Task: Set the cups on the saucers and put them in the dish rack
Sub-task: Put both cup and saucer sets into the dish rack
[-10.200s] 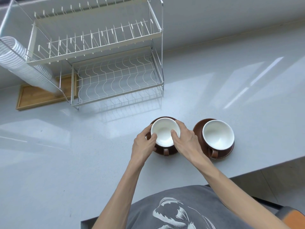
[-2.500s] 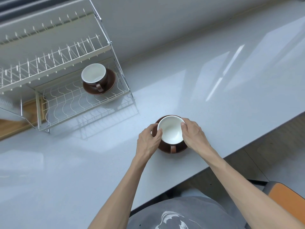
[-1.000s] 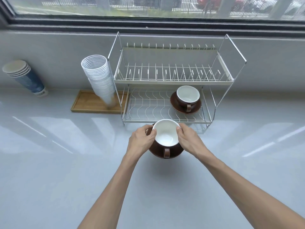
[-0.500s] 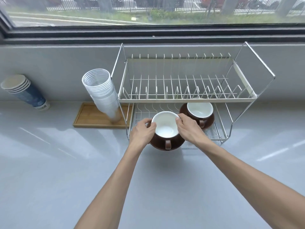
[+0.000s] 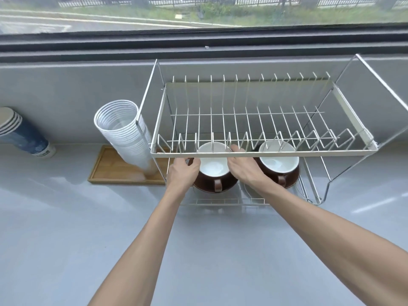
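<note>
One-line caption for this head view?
Both hands slide the second cup and saucer into the dish rack's lower tier.

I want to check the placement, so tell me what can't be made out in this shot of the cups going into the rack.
Head view only:
- Whether the held cup and saucer already rest on the lower shelf: left hand, right hand and the upper shelf's front rail hide the contact.
- The placed cup: rail crosses its far rim; its saucer mostly hidden.
- Blue paper cups: cut off by the left edge.

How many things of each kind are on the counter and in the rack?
Cups: 2
Saucers: 2
Rack: 1
Tray: 1
Stacks of disposable cups: 2
Total: 8
</note>
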A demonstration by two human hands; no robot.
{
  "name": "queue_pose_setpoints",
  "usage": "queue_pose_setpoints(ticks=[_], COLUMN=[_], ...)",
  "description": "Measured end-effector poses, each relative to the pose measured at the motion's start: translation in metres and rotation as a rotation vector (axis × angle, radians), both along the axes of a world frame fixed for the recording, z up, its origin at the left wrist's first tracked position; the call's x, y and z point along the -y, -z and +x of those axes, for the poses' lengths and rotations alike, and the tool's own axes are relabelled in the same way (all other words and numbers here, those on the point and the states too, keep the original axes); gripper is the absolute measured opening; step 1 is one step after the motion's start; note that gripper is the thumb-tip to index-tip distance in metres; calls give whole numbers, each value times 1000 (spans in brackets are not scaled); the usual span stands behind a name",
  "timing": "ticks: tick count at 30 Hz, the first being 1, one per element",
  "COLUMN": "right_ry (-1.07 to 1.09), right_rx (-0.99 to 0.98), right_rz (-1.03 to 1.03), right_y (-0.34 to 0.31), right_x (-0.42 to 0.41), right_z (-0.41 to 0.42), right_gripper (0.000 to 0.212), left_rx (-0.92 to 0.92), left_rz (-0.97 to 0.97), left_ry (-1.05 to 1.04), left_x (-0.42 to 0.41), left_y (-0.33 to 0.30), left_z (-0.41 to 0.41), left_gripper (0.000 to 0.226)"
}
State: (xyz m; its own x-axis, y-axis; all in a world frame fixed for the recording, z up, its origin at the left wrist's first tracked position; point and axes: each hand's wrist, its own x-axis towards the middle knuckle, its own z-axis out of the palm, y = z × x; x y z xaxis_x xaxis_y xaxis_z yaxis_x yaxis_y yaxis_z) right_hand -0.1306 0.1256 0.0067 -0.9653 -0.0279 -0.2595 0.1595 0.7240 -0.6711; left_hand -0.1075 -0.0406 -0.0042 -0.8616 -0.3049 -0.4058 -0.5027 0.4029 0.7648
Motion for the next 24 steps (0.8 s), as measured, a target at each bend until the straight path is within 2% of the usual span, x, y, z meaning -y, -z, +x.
queue_pose_setpoints(ticks=[5,9,16,21,24], right_ry=[-19,5,15,3,3], right_rx=[9,13,30,33,5], right_rz=[22,-12,-13,31,53], right_y=[7,16,14,11,9], right_x=[-1,-2,1,2,-1], right_z=[-9,-10,-12,-7,-3], right_gripper=[36,38,38,33,37], left_rx=[-3,-16,11,21,15], left_rz=[46,76,36,1,-72], left_ry=[19,3,22,78,181], left_x=[1,2,5,4,2], left_y=[4,10,11,4,-6], left_z=[-10,-15,-11,-4,5], left_gripper=[67,56,85,58,57])
